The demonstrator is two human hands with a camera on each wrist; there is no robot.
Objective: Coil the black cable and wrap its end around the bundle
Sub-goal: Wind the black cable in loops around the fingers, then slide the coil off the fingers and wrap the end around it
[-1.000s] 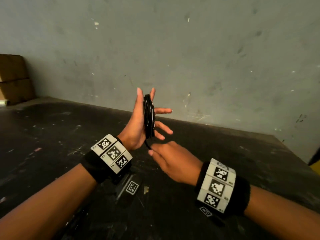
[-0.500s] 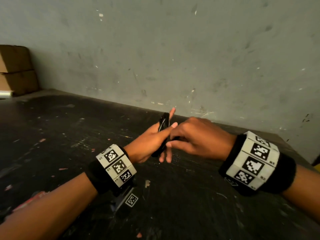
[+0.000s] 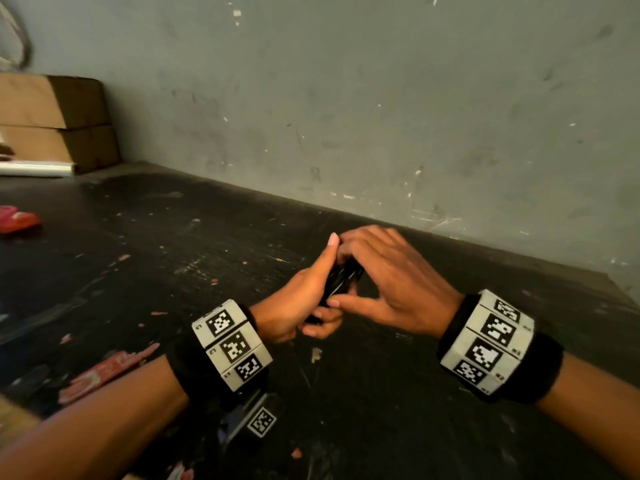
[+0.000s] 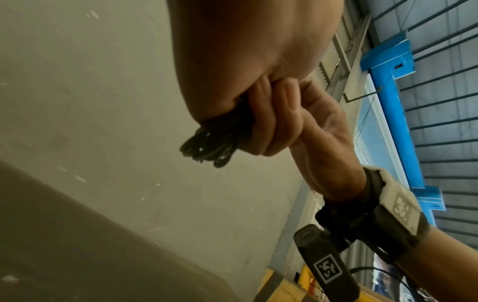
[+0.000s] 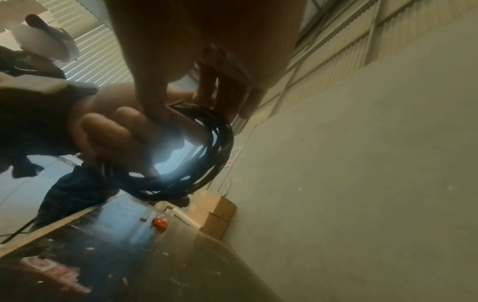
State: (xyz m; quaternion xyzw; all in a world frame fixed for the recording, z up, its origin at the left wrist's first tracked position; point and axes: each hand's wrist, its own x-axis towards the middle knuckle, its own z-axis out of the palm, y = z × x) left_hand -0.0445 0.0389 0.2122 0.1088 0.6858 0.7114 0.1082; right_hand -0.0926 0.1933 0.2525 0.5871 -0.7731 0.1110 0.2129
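The black cable (image 5: pixel 204 163) is already wound up into a round bundle of several thin, glossy loops stacked loosely on each other, with a few strands straying off the main ring. From the right wrist view you can see right through the open middle of the coil. In the head view it's mostly buried between the 2 hands, just a dark shiny sliver showing, held up in the air above the counter (image 3: pixel 381 427) and not touching it. I can't tell where the loose end is, or whether any of it is wrapped around the bundle.

Left hand (image 3: pixel 298 306) grips the bundle, fingers curled around 1 side of the coil, thumb sticking up along it. In the left wrist view those folded fingers (image 4: pixel 271 126) clamp the loops with a short bunch poking out below. Right hand (image 3: pixel 391 278) lies over the top of the coil, fingers bent down onto it and thumb reaching in underneath, so it's pinching the cable too.

Further out: the counter is dark, scuffed and flecked with paint. A grey wall (image 3: pixel 381 116) runs right behind it. Far left there are stacked cardboard boxes (image 3: pixel 55 123), a white roll (image 3: pixel 38 168) beside them, and a small red thing (image 3: pixel 17 220) lying on the counter.
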